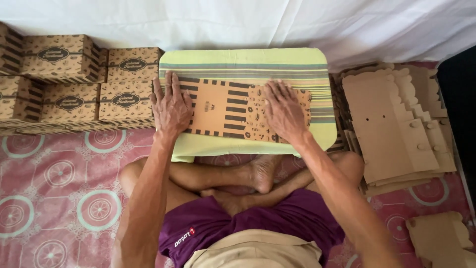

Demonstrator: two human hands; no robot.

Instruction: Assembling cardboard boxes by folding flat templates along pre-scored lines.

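1. Person sits cross-legged near, both arms reaching far to a low cloth-covered stool [248,57].
2. Left hand [171,105] and right hand [283,110], fingers spread flat and gripping nothing, press the printed flat carton blank [225,110] onto the stool.
3. Step looks like flattening before folding; next move calls for lifting a flap.
4. Blank stack [391,124] right, folded boxes [74,79] far left.

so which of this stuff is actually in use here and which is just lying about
In use:
- flat printed box blank, under both palms
- left hand and right hand, pressed flat on it
- cloth-covered board beneath it

Lying about:
- folded boxes, stacked left
- pile of plain blanks, right
- loose cardboard piece, bottom right
- patterned mat
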